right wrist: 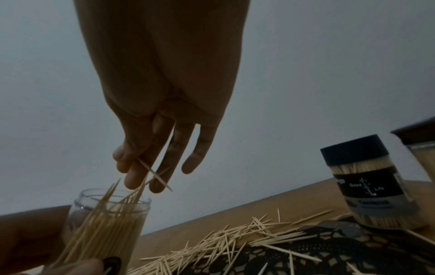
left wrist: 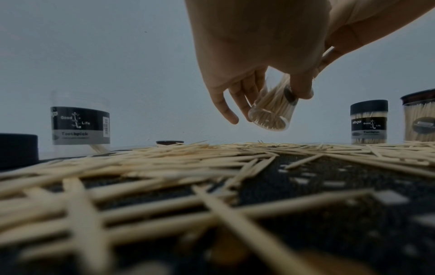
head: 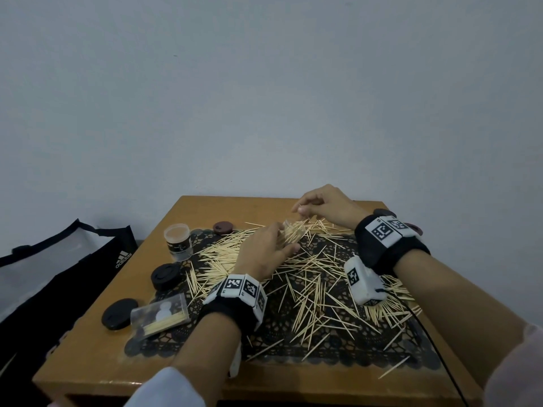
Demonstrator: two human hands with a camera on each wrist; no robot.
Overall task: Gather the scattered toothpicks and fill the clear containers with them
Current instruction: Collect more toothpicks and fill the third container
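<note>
Loose toothpicks (head: 317,295) lie scattered over a black lace mat (head: 293,342) on a wooden table (head: 117,362). My left hand (head: 277,242) grips a small clear container (head: 293,230), tilted and raised off the mat, partly filled with toothpicks (left wrist: 270,111). Thumb and fingers wrap its wall in the left wrist view. My right hand (head: 302,211) hovers just above the container's mouth (right wrist: 113,199). In the right wrist view the right hand (right wrist: 141,173) pinches a few toothpicks (right wrist: 155,174) with their tips pointing down into the opening.
An empty labelled clear container (head: 178,242) stands at the mat's left. Near it lie two black lids (head: 166,276) (head: 120,313), a brown lid (head: 223,227) and a flat clear box (head: 160,315). Capped full jars (right wrist: 367,186) stand at the right. A black bag (head: 58,274) sits left of the table.
</note>
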